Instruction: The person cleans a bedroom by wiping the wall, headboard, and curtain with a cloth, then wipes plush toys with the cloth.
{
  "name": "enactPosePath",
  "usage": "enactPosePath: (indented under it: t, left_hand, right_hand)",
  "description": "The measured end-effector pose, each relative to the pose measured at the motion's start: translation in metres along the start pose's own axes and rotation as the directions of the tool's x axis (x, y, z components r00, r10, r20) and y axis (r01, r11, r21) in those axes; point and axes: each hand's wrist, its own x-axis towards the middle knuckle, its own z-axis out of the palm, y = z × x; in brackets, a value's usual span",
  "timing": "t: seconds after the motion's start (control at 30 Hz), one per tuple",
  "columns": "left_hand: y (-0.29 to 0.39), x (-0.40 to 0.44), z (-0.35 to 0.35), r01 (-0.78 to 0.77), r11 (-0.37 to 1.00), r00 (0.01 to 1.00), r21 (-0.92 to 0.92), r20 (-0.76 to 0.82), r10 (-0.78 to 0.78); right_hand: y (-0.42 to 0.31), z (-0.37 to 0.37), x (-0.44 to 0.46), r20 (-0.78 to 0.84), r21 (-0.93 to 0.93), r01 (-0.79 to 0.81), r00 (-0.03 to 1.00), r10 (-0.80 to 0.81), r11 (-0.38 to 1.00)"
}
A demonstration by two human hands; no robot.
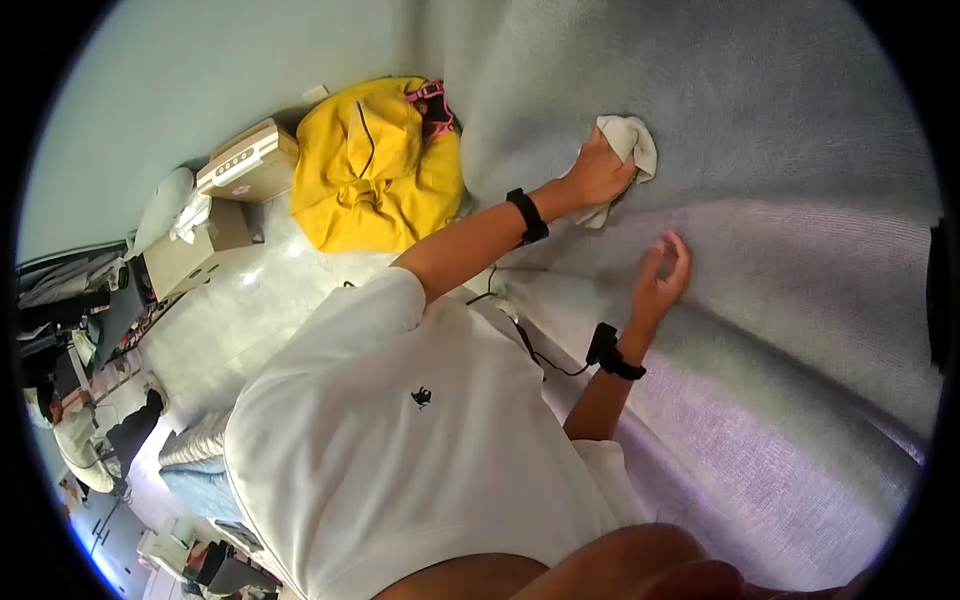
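My left hand (602, 172) is closed on a crumpled off-white cloth (640, 145) against a broad grey fabric surface (780, 130). Parts of the cloth stick out on both sides of the fist. My right hand (665, 275) is close by, over the same fabric, with fingers slightly curved and a gap beside the thumb; nothing is in it. Each wrist wears a black band, and a dark cable runs near the right one.
A yellow fabric item (375, 185) with a pink-trimmed part lies at the upper left. Next to it are cardboard boxes (200, 250), one holding white material. Folded denim (200, 485) sits lower left. Another person (85, 440) is at the far left, near shelves and clutter.
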Motion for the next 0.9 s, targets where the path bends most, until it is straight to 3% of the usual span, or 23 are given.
enactPosePath:
  t: [0.07, 0.13, 0.2, 0.23, 0.33, 0.4, 0.43, 0.47, 0.53, 0.6, 0.8, 0.87, 0.9]
  left_hand:
    - [0.028, 0.012, -0.024, -0.066, 0.994, 0.998, -0.082, 0.005, 0.066]
    - [0.062, 0.029, -0.047, -0.108, 0.979, 0.993, -0.174, 0.030, 0.115]
    - [0.087, 0.043, -0.062, -0.371, 0.905, 0.927, -0.210, -0.021, 0.376]
    - [0.101, 0.052, -0.068, -0.373, 0.903, 0.925, -0.213, -0.017, 0.379]
    - [0.118, 0.073, -0.068, -0.425, 0.882, 0.904, -0.204, -0.137, 0.404]
    - [0.098, 0.079, -0.047, -0.475, 0.879, 0.879, -0.032, -0.067, 0.473]
    - [0.085, 0.075, -0.030, -0.445, 0.887, 0.894, 0.121, 0.009, 0.447]
    - [0.085, 0.074, -0.031, -0.454, 0.882, 0.889, 0.124, 0.009, 0.457]
    - [0.084, 0.066, -0.032, -0.391, 0.920, 0.920, -0.007, -0.036, 0.390]
    - [0.077, 0.060, -0.027, -0.397, 0.914, 0.917, -0.083, -0.073, 0.392]
    - [0.000, 0.017, -0.013, -0.138, 0.979, 0.979, -0.148, 0.129, 0.157]
    - [0.002, 0.025, -0.009, -0.153, 0.973, 0.970, -0.174, 0.164, 0.182]
    - [0.004, 0.034, -0.015, -0.164, 0.969, 0.959, -0.186, 0.200, 0.201]
  right_hand:
    - [-0.011, 0.013, 0.021, -0.032, -0.034, 0.088, 0.996, -0.089, 0.996]
    - [-0.061, 0.031, 0.047, -0.255, -0.221, 0.247, 0.919, -0.300, 0.943]
    - [-0.059, 0.035, 0.065, -0.298, -0.172, 0.191, 0.925, -0.236, 0.966]
    - [-0.060, 0.035, 0.070, -0.335, -0.113, 0.154, 0.924, -0.183, 0.982]
    - [-0.073, 0.032, 0.077, -0.331, -0.158, 0.045, 0.939, -0.096, 0.986]
    - [-0.064, 0.032, 0.084, -0.340, -0.135, 0.003, 0.939, -0.049, 0.991]
    - [-0.057, 0.028, 0.087, -0.340, -0.114, -0.045, 0.940, 0.004, 0.992]
    - [-0.055, 0.024, 0.092, -0.348, -0.110, -0.040, 0.938, -0.001, 0.993]
    - [-0.049, 0.017, 0.096, -0.224, 0.097, 0.016, 0.974, 0.007, 0.995]
    - [-0.055, 0.009, 0.095, -0.197, 0.077, -0.017, 0.980, 0.032, 0.997]
    - [-0.040, 0.012, 0.096, -0.169, 0.103, -0.013, 0.985, 0.030, 0.995]
    - [-0.047, 0.011, 0.095, -0.192, 0.154, -0.008, 0.981, 0.038, 0.988]
    - [-0.049, 0.005, 0.097, -0.143, 0.092, -0.032, 0.989, 0.045, 0.995]
